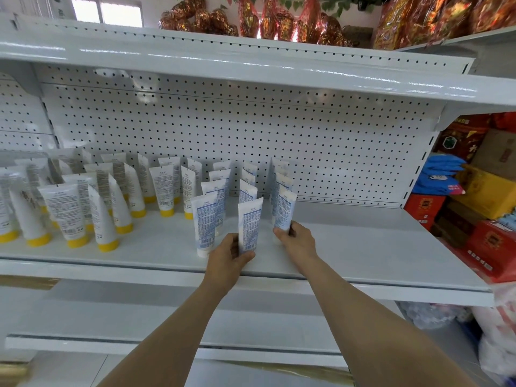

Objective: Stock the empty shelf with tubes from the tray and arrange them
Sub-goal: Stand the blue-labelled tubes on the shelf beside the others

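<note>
Two crimped, blue-printed white tubes over a glossy metal shelf (pixel 363 247). Left hand (pixel 227 259) grips the front tube (pixel 249 219); right hand (pixel 298 243) grips the right tube (pixel 284 208).

Shelf (pixel 349 247): painted metal, smooth, glossy; pegboard back panel (pixel 307 141): perforated metal; tubes (pixel 249 219): smooth plastic, slight sheen; yellow caps (pixel 107 245): glossy plastic; wrapped goods (pixel 279 20) above: shiny crinkled film.

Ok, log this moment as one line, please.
stage: arranging | left hand: grips middle-row front tube, upright | right hand: grips right-row front tube, upright | shelf: yellow-capped tubes at left
</note>
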